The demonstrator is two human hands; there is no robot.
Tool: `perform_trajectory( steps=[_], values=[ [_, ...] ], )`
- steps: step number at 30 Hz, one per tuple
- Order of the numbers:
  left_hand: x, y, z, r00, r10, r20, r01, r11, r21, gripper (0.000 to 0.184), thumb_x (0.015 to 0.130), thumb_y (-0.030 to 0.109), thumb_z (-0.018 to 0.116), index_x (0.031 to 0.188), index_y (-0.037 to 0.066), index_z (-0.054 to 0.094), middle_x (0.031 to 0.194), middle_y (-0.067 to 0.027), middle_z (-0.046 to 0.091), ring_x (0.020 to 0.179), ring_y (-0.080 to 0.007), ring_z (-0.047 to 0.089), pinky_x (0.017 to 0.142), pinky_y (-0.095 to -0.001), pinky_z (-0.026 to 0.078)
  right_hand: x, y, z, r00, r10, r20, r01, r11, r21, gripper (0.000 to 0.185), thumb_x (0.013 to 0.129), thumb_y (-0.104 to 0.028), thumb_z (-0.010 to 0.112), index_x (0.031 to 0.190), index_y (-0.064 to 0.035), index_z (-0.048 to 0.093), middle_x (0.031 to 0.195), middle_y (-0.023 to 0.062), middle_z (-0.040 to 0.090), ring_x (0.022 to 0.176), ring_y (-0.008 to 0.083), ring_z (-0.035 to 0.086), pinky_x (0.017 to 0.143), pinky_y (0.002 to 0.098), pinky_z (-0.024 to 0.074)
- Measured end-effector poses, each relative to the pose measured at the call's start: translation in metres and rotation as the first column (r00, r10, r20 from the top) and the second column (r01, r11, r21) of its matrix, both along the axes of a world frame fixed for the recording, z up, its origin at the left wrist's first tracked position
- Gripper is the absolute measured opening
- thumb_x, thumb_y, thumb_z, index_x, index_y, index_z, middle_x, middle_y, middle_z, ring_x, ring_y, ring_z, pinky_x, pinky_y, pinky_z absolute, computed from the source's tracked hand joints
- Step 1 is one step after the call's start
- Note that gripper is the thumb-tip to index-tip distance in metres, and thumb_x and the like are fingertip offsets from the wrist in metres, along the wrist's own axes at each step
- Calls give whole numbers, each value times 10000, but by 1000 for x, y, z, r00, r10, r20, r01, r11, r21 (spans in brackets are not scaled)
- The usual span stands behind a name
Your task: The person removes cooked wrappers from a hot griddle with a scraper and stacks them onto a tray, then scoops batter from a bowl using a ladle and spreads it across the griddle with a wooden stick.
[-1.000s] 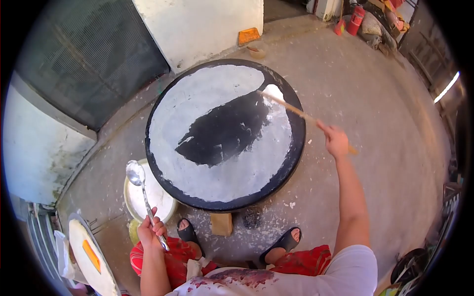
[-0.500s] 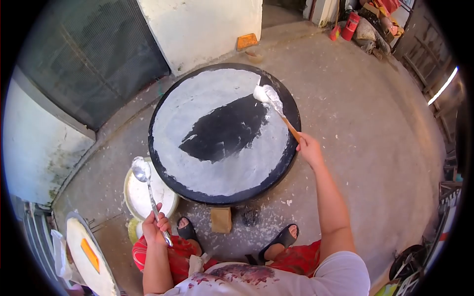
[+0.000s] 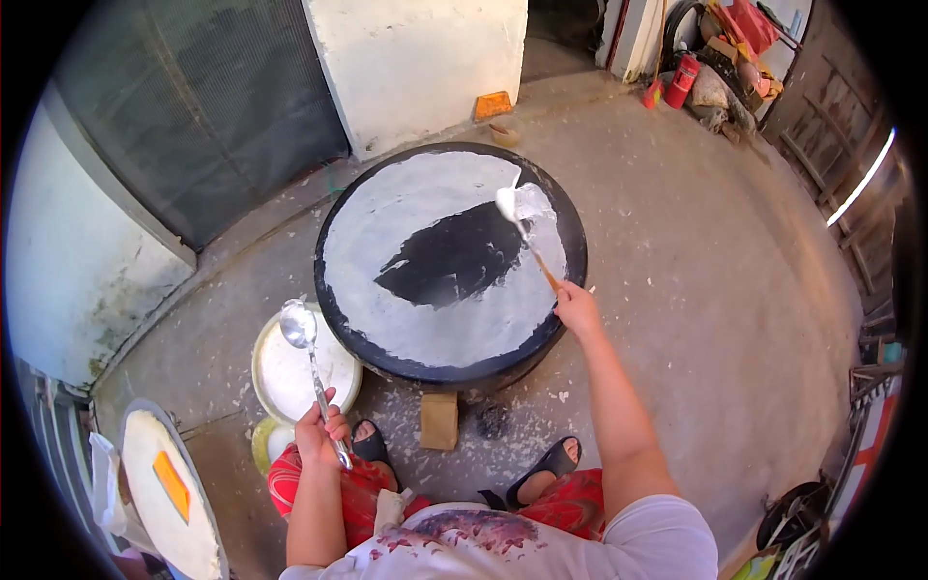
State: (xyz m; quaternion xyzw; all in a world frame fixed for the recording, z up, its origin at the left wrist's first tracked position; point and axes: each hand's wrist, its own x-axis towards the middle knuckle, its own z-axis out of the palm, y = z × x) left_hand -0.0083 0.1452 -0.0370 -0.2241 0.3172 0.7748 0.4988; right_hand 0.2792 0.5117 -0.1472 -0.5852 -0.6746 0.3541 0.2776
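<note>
A large round black griddle [image 3: 449, 253] stands before me, with white batter [image 3: 435, 340] spread in a broad ring around a bare dark patch. My right hand [image 3: 578, 309] is closed around the wooden handle of a spreader [image 3: 544, 273]. Its batter-coated head touches the far right part of the ring, beside a thicker smear. Held in my closed left hand [image 3: 321, 435], a metal ladle [image 3: 300, 325] points upward, its bowl over the near part of a pale bucket [image 3: 257, 365] of white batter. The bucket sits at the griddle's near left.
A brick-like block [image 3: 439, 421] is under the griddle's near edge, between my sandalled feet. At lower left lies a round tray [image 3: 135, 474] with a pale sheet and an orange scraper [image 3: 172, 485]. A red fire extinguisher [image 3: 682, 81] stands by the far wall.
My right hand has moved left and toward me, tilting the spreader's handle more steeply. The ladle stays raised in my left hand. The whole view has shifted slightly.
</note>
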Motion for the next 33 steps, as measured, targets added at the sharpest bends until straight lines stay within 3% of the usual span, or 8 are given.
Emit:
perform_trajectory(
  steps=[6,8,12,17,23,25,29,33],
  values=[
    [3,-3,5,998,0,-70,-4,998,-56,282,898,188,342,1067,9,478,635,-22,437,444,-81,358,361,-200,304,-9,-21,27,985,-130,114,117,986,121,275,830,-152,467,1070,-84,583,793,85,614,621,115,557,613,261,463],
    [0,-5,4,999,-11,-41,11,1000,-13,288,898,198,339,1072,10,470,652,-38,438,458,-95,364,374,-212,309,-35,-31,33,999,-18,36,17,1000,14,287,812,-236,452,1044,-150,597,943,157,605,894,279,581,777,336,442],
    [-2,-12,2,1000,-29,-13,29,999,33,298,898,208,330,1085,14,458,670,-58,440,477,-114,371,390,-226,312,-33,-48,64,998,48,-44,-55,981,-184,304,824,-226,444,1081,-134,577,936,157,611,890,277,584,772,325,442],
    [-3,-15,-1,1000,-31,-1,31,997,70,295,897,208,329,1087,15,447,681,-68,445,481,-124,376,394,-237,311,-48,-26,21,989,-107,-107,102,994,-50,299,822,-214,459,1088,-145,576,964,159,604,901,281,579,777,320,438],
    [2,-12,14,1000,-16,-2,16,1000,6,285,901,196,335,1060,0,467,637,-32,425,453,-93,359,365,-209,308,-69,-47,53,960,277,-38,-280,949,-142,287,821,-211,447,1060,-149,593,976,155,599,909,270,577,786,325,440],
    [1,-15,13,1000,-8,-16,8,1000,5,284,902,200,334,1060,4,467,642,-33,426,455,-93,360,367,-209,308,-53,-69,95,975,64,215,-36,990,-133,286,824,-216,442,1061,-155,592,975,155,599,906,269,579,778,331,445],
    [-2,-15,11,999,-31,-43,31,1000,0,284,903,202,332,1064,10,465,648,-36,428,457,-93,362,368,-210,307,-60,-61,29,993,-104,48,103,994,27,283,831,-228,439,1066,-177,589,978,142,602,897,264,584,763,333,452],
    [-2,-15,9,999,-40,-25,40,999,15,284,903,202,333,1071,12,460,653,-38,430,461,-93,365,371,-211,309,-100,-75,50,966,239,103,-236,971,-42,286,840,-239,432,1086,-205,574,976,131,605,891,267,584,758,344,454]
  ],
)
